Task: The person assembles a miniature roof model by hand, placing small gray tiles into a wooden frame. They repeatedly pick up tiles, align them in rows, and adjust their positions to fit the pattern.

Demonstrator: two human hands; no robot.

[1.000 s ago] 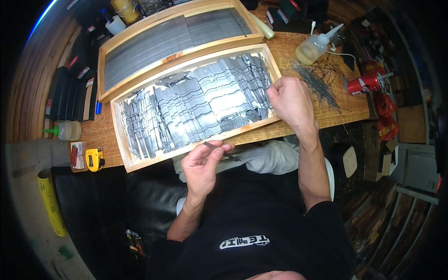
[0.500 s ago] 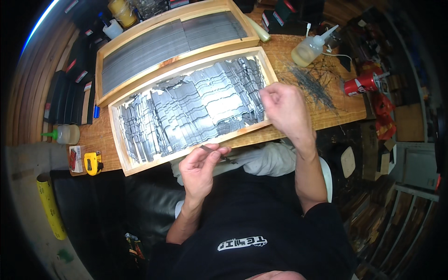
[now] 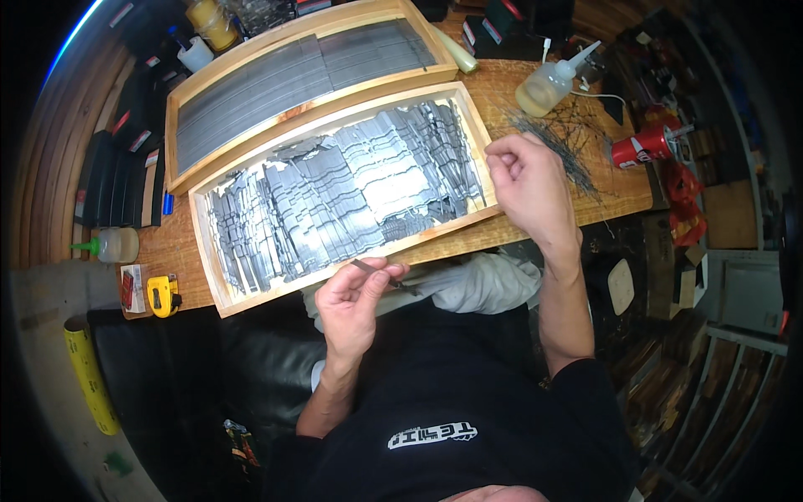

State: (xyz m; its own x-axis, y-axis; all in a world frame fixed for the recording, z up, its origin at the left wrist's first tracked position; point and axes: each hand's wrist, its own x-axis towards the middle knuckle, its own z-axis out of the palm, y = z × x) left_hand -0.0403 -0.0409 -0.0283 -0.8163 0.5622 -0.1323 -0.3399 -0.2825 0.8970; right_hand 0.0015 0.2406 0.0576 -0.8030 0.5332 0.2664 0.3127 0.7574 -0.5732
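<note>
My left hand [image 3: 350, 308] is at the near edge of a wooden tray, closed on a small dark strip [image 3: 363, 266] that pokes out beyond the thumb. Filling the tray [image 3: 209, 276] are many thin grey strips [image 3: 326, 197] laid side by side, their broken edges forming wavy lines. At the tray's right end my right hand [image 3: 535, 184] hovers with fingertips pinched together. Whatever it may hold is too small or hidden to make out. Dark slivers [image 3: 577, 171] lie in a loose pile on the table beyond that hand.
Behind stands a second wooden tray [image 3: 173, 134] with neat long grey strips. A squeeze bottle [image 3: 542, 90] and red can [image 3: 642, 147] are at the right of the wooden table [image 3: 619, 197]. To the left are a yellow tape measure [image 3: 163, 295] and a green-tipped bottle [image 3: 117, 244].
My right hand has shifted right, from over the tray's right end to just beyond its edge. My left hand stays nearly in place with the strip. The whole view has shifted slightly.
</note>
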